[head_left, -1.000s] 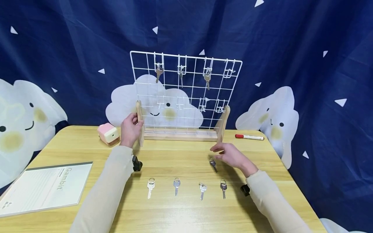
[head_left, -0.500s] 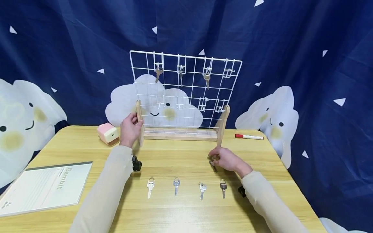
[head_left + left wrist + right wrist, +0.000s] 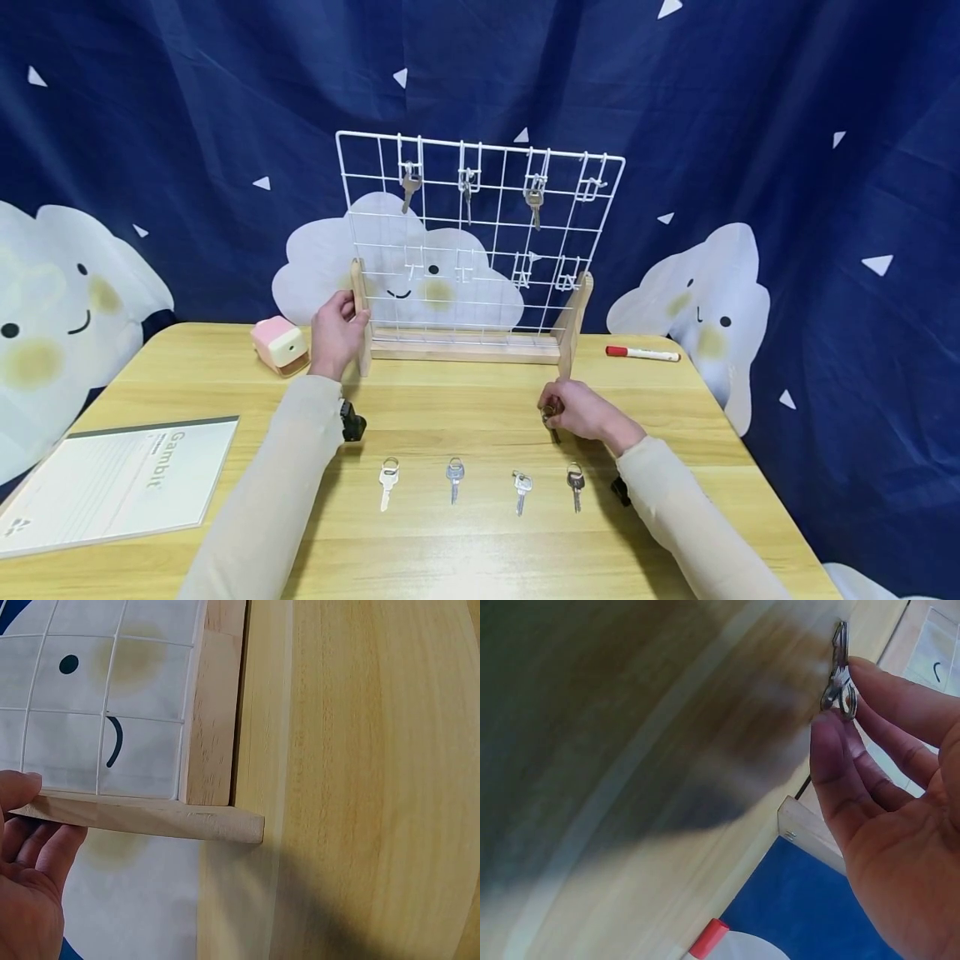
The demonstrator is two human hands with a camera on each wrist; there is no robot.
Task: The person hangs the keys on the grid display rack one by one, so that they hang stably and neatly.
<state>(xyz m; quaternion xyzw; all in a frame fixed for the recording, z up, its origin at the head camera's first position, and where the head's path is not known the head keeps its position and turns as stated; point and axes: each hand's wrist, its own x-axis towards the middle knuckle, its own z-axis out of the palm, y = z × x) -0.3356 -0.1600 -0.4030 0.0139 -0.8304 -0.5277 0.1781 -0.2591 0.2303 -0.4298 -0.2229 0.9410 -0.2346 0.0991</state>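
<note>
Our right hand (image 3: 588, 411) pinches a small silver key (image 3: 550, 414) in a thumb-and-finger grip, just above the yellow wooden worktop (image 3: 465, 550) near its far edge. Our left hand (image 3: 335, 332) curls its grip round the wooden post (image 3: 360, 312) of the white wire grid rack (image 3: 480, 242).

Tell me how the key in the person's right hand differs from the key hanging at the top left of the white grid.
The key in the right hand is pinched between thumb and fingers low over the table; the top-left key hangs free from a hook on the white grid. The held key sits low and near, the hanging one high and farther back. Both look metallic.
</note>
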